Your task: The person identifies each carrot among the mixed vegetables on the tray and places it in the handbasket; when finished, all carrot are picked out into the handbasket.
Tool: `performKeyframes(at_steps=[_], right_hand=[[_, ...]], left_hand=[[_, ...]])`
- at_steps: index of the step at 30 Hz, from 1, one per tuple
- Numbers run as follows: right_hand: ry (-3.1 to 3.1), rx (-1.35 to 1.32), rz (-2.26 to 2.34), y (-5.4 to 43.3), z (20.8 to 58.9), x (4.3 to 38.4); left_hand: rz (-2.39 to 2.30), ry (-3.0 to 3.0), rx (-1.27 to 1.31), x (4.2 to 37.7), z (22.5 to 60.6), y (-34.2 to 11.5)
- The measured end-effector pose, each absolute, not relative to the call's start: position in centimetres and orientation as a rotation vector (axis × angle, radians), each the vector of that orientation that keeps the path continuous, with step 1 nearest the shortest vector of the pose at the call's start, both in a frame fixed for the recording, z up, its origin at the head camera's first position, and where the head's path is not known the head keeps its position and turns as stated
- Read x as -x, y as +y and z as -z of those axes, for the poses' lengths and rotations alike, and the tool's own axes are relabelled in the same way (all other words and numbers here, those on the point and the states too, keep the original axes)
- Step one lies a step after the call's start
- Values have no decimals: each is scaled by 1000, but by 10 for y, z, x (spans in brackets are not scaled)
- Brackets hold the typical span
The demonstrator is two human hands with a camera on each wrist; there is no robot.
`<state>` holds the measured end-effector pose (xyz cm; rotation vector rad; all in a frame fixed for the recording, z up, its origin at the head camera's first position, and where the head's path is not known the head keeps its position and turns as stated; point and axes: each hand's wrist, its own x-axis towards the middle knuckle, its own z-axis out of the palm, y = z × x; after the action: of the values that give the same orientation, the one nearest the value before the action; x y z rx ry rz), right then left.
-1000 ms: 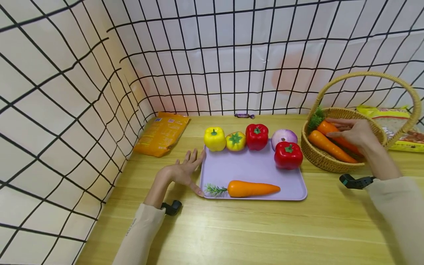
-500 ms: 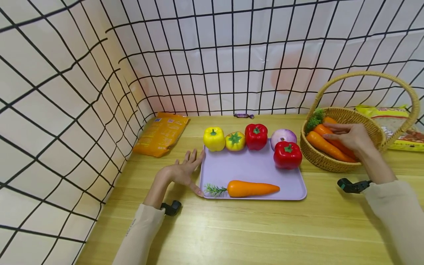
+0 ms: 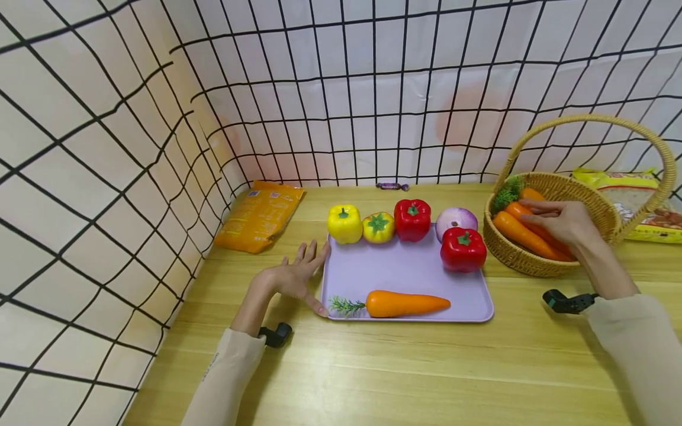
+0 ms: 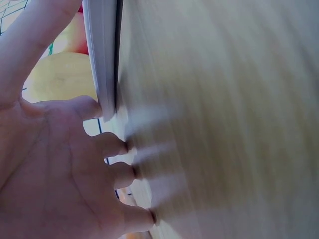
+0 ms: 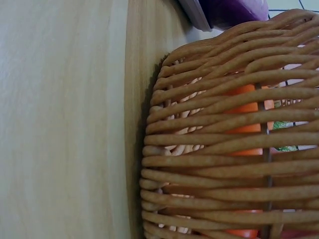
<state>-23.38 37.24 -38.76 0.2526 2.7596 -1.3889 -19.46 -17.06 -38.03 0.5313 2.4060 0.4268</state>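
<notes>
My right hand (image 3: 567,222) reaches into the wicker basket (image 3: 508,255) at the right, thumb and fingers pinching the thick end of a carrot (image 3: 515,209). Another carrot (image 3: 524,235) lies in front of it, and part of a third shows behind. In the right wrist view the woven wall (image 5: 214,129) hides the hand. My left hand (image 3: 292,278) is spread at the left edge of the lilac tray (image 3: 389,266), its thumb at the near corner. A carrot (image 3: 405,303) with green leaves lies along the tray's front.
Along the tray's back are a yellow bell pepper (image 3: 344,225), a yellow-red tomato-like vegetable (image 3: 379,228), a red pepper (image 3: 412,219), an onion (image 3: 455,220) and another red pepper (image 3: 463,251). An orange packet (image 3: 260,216) lies left; a yellow bag (image 3: 639,201) lies behind the basket.
My right hand has shifted slightly left and closed its fingers on the carrot in the basket. A carrot behind it shows more. My left hand stays at the tray.
</notes>
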Motion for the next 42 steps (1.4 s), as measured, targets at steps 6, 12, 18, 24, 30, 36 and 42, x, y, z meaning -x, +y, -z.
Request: performKeyframes(at_steps=[6,12,18,24,30,36,42], right_hand=[[2764,-234,1402,372,389,234],[2799,-275,1355,371,389,233],[2801,-258,1368,369,389,233],[2844,-252,1318,370,387,233],[2905,-272,1214,368,380,228],[2926,-255,1190,357,362,215],[2955,-83,1228,338,343,194]], left_hand=[[-421,2411,-535,196,381,-170],[-423,2414,-541,196,381,-171],[-418,2410,-538,196,381,-172],[-418,2407,-542,196,381,-171],[-400,2406,-535,196,380,-170],[-396,2406,-523,195,379,-170],[-393,2407,-518,196,380,-170]])
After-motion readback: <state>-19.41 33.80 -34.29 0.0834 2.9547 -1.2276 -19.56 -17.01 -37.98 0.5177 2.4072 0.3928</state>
